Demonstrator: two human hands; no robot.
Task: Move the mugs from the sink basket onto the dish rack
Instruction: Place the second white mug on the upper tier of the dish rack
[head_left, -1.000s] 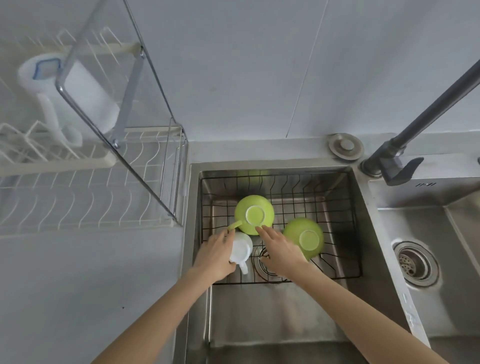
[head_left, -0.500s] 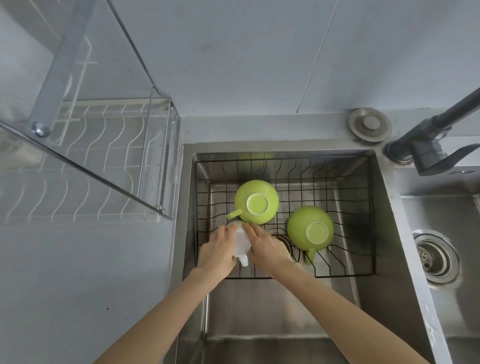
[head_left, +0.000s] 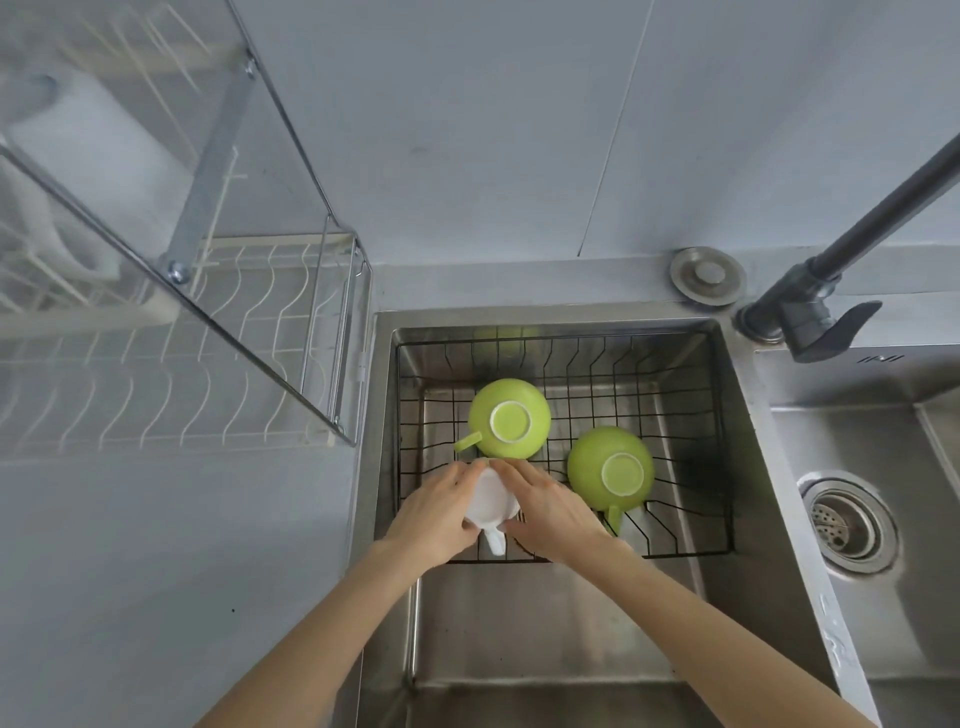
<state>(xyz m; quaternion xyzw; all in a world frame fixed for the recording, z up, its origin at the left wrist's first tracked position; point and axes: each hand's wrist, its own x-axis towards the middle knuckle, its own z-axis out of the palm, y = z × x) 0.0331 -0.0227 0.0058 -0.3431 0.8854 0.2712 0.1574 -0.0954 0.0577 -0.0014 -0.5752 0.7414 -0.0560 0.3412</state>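
A white mug (head_left: 489, 500) sits at the front left of the black wire sink basket (head_left: 675, 364), its handle pointing toward me. My left hand (head_left: 439, 514) clasps its left side and my right hand (head_left: 545, 506) clasps its right side, so most of the mug is covered. Two green mugs stand upside down in the basket: one (head_left: 509, 418) just behind my hands, the other (head_left: 610, 467) to their right. The white wire dish rack (head_left: 171, 384) stands on the counter at the left, behind a metal frame.
A dark faucet (head_left: 810, 312) reaches in from the upper right. A round sink plug (head_left: 707, 277) lies on the ledge behind the basin. A second basin with a drain (head_left: 849, 522) is at the right. A white item sits on the rack's upper tier (head_left: 78, 171).
My right hand has moved from the green mug's edge down onto the white mug, and both hands have closed around it. The view has shifted slightly.
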